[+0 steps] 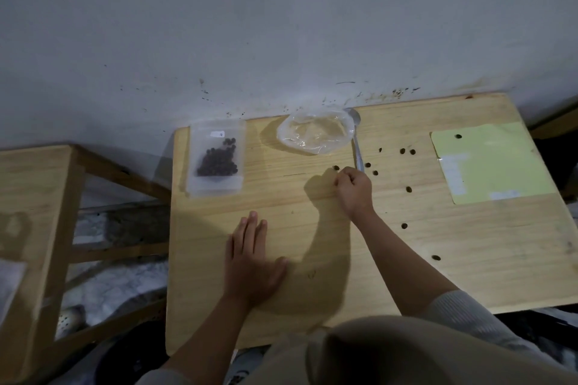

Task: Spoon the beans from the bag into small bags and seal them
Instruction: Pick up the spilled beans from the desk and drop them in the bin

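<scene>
Wooden pale table [469, 259] | left hand [253, 262] flat, fingers straight, lower centre | right hand [355, 189] fisted mid-frame; contents cannot tell | scattered dark beans [408, 189] right | metal spoon [357, 147], crumpled clear bag [316, 134], frosted pouch of beans [217, 158] upper centre-left

No text, number or brand can be read anywhere. A small white label [217, 134] sits near the top edge of the frosted zip bag [216, 157], carrying a tiny dark mark too small to make out. Well to the right of that bag, across the table, a pale yellow-green flat pouch [488, 162] bears whitish label patches [454, 173] whose print is blurred beyond reading.
</scene>
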Action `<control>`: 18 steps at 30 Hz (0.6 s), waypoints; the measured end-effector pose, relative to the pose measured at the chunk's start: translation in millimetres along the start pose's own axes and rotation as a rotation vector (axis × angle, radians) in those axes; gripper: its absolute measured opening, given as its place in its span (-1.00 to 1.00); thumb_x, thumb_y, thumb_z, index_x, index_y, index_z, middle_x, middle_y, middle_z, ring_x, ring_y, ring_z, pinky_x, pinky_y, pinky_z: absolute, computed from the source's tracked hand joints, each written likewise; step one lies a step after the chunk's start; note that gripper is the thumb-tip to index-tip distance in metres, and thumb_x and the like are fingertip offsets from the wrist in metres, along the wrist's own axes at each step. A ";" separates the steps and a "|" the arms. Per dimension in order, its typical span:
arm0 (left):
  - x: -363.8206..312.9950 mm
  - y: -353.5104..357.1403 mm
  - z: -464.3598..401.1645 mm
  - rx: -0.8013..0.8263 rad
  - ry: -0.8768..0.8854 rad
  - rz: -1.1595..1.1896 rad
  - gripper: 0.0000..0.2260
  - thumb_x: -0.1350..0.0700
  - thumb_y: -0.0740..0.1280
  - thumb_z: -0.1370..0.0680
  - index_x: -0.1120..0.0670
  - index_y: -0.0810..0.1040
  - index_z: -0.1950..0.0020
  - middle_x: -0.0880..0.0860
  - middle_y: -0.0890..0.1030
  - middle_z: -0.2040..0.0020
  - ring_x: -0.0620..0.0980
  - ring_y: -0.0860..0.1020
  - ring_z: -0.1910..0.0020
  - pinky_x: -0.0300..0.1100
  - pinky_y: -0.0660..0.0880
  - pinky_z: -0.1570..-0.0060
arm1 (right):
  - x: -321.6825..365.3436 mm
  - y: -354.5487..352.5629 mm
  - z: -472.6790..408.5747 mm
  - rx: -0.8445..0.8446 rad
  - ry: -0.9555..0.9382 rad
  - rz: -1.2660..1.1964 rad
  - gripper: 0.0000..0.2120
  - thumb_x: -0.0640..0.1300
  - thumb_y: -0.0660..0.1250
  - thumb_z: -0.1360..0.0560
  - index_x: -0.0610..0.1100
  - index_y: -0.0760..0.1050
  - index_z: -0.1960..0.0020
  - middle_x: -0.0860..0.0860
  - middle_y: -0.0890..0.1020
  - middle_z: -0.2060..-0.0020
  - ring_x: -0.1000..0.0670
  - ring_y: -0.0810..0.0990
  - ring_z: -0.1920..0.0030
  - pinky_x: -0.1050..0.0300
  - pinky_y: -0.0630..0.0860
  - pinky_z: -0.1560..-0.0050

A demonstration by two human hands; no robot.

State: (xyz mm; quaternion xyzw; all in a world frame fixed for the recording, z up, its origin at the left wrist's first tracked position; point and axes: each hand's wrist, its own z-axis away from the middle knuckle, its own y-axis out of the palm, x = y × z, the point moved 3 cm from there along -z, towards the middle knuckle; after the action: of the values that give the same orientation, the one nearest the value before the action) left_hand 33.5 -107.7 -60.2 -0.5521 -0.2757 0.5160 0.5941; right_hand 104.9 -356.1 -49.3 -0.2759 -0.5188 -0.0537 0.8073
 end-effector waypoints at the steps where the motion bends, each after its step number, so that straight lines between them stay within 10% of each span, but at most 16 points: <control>1: -0.4 -0.9 0.0 0.002 -0.007 -0.005 -0.25 -0.31 0.16 -0.44 0.21 0.34 -0.44 0.20 0.23 -0.50 0.20 0.22 -0.46 0.16 0.30 -0.31 | 1.4 -1.1 -1.3 -0.005 -0.022 0.010 -0.63 -0.24 0.21 -0.53 -0.27 0.26 0.43 -0.07 0.30 0.50 0.02 0.27 0.42 0.13 0.25 0.34; 7: -1.9 -2.3 2.6 -0.013 -0.009 0.039 -0.26 -0.30 0.19 -0.43 0.17 0.29 -0.45 0.18 0.20 -0.52 0.17 0.18 -0.48 0.21 0.29 -0.29 | 8.3 -5.2 -9.9 -0.067 -0.176 0.280 -0.63 -0.03 0.28 -0.54 -0.21 0.38 0.37 0.01 0.41 0.51 0.05 0.38 0.45 0.14 0.33 0.36; 13: -2.4 -3.7 2.6 -0.019 -0.011 0.057 -0.27 -0.30 0.18 -0.44 0.14 0.28 -0.46 0.14 0.19 -0.53 0.14 0.15 -0.50 0.18 0.24 -0.32 | 2.5 -7.1 -13.0 -0.004 -0.170 0.372 -0.79 -0.09 0.26 -0.54 -0.14 0.57 -0.10 -0.08 0.66 0.23 -0.07 0.61 0.21 0.11 0.50 0.21; 18: -2.3 -3.7 1.7 -0.017 -0.017 0.057 -0.28 -0.29 0.19 -0.44 0.13 0.27 -0.47 0.13 0.19 -0.53 0.13 0.14 -0.50 0.18 0.22 -0.34 | 6.0 -3.2 -19.7 0.031 -0.234 0.466 -0.81 -0.18 0.23 -0.54 -0.21 0.59 -0.02 -0.11 0.67 0.16 -0.12 0.62 0.14 0.06 0.53 0.17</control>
State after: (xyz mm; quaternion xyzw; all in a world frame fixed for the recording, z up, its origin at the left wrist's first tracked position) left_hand 32.4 -108.6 -55.7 -0.5603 -0.2693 0.5352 0.5719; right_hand 122.4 -367.5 -49.0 -0.3800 -0.5321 0.1741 0.7364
